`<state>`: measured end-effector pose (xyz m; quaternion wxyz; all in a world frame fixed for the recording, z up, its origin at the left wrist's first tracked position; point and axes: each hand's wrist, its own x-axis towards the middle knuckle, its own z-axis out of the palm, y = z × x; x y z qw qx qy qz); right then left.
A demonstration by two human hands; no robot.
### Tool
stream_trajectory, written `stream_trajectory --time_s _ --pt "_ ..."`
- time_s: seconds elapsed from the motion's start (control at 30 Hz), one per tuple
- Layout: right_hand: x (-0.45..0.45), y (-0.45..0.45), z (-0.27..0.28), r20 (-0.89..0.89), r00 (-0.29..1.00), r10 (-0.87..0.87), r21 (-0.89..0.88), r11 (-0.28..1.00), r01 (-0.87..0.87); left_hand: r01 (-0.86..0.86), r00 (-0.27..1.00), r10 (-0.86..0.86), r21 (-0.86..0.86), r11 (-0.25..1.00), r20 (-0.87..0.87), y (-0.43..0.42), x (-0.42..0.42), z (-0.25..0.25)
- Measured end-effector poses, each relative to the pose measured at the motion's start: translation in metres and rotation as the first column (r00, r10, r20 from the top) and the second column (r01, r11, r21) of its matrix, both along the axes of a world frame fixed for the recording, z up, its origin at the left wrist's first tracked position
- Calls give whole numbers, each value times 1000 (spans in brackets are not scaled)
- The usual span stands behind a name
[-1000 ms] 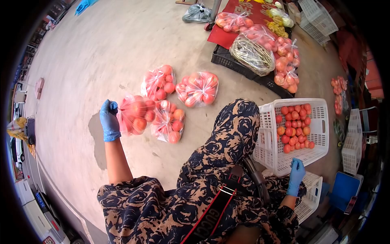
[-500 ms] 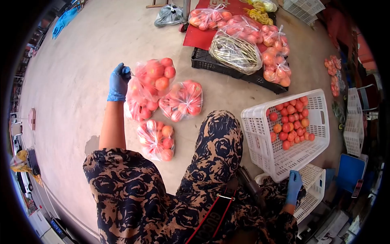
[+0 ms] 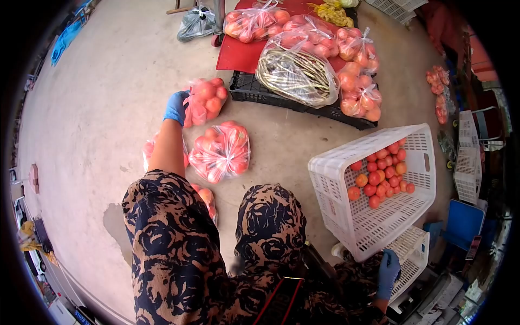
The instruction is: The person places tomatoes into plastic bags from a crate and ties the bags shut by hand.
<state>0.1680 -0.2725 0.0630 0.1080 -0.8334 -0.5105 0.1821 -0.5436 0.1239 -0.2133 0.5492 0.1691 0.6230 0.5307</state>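
Observation:
My left hand (image 3: 176, 107), in a blue glove, grips the gathered end of a clear bag of red tomatoes (image 3: 206, 101) beyond the other floor bags. Nearer me lies a second tied bag of tomatoes (image 3: 220, 153); two more are partly hidden by my left arm and sleeve. My right hand (image 3: 388, 272), also blue-gloved, is low at the right beside the white crate (image 3: 336, 189), its fingers curled; whether they hold anything is hidden. Loose tomatoes (image 3: 382, 172) lie inside this tilted crate.
A black crate (image 3: 249, 88) with a red cover (image 3: 234, 54) carries more bagged tomatoes and a bag of long green beans (image 3: 297, 73). Under the white crate stands another white crate (image 3: 414, 252). A dark bag (image 3: 196, 24) lies ahead; a blue chair (image 3: 464, 223) is right.
My left hand has lifted the tomato bag off its place and carried it forward, past the other bags. The view has shifted, and my right hand stays low by the crate.

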Motion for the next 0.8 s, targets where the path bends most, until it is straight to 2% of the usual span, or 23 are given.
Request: stream_trajectory --time_s 0.03,0.07,0.1,0.17,0.23,0.3,0.33,0.37,0.4,0.43,0.47,0.5,0.53,0.57,0.6,0.63,0.67,0.7,0.77,0.8 --pt "1 2 -6 -10 1000 16 38 999 -15 -34 994 26 -67 997 -106 -9 19 19" --pt "2 3 -15 -18 999 32 78 996 -30 -24 973 -14 -159 987 -232 -10 22 8" --pt "4 7 -22 -24 999 49 120 992 -45 -6 963 -9 -55 998 -270 -16 32 9" --pt "4 15 -31 -9 994 107 88 990 -106 136 892 -186 -148 980 -412 -23 44 10" --pt "-1 25 -37 -51 991 121 74 990 -117 152 765 -307 -305 940 -566 -16 33 -40" --pt "-9 30 -39 -150 985 80 71 995 -70 250 807 -270 -111 962 -525 -20 26 -87" --pt "-7 28 -45 -88 991 104 61 993 -99 276 801 -291 -108 955 -524 -27 32 -81" --pt "-5 26 -51 -98 990 106 55 993 -101 311 793 -311 -90 946 -524 -26 39 -73" --pt "-5 26 -57 -108 989 106 58 993 -100 369 556 -480 -316 874 -679 -10 23 -112" --pt "-9 25 -58 -121 987 103 53 994 -98 339 259 -623 -535 774 -738 3 5 -146" --pt "-9 23 -62 -139 986 95 64 994 -86 333 260 -503 -412 848 -824 7 -14 -171" --pt "-11 24 -63 -157 985 78 69 995 -68 335 264 -378 -283 899 -887 1 -6 -174" --pt "-8 21 -68 -130 986 102 82 992 -91 446 286 -453 -301 843 -844 -10 20 -115" --pt "-10 21 -66 -99 989 107 88 991 -99 555 383 -430 -168 815 -818 -11 22 -104" --pt "-11 17 -67 -103 989 105 131 987 -91 585 359 -436 -166 794 -825 -22 34 -96" --pt "-11 13 -65 -97 987 126 146 983 -111 473 738 -356 64 879 -573 -42 44 -116" --pt "-8 7 -73 -58 992 116 149 983 -106 549 721 -418 87 831 -552 -62 55 -109" --pt "-8 3 -70 -45 990 136 127 983 -129 570 667 -485 -32 821 -565 -82 66 -103" --pt "-9 -7 -75 -5 990 142 201 970 -138 581 634 -555 -141 801 -539 -143 99 -79" --pt "-10 -14 -74 13 989 147 174 974 -147 575 630 -574 -183 798 -523 -178 108 -72"
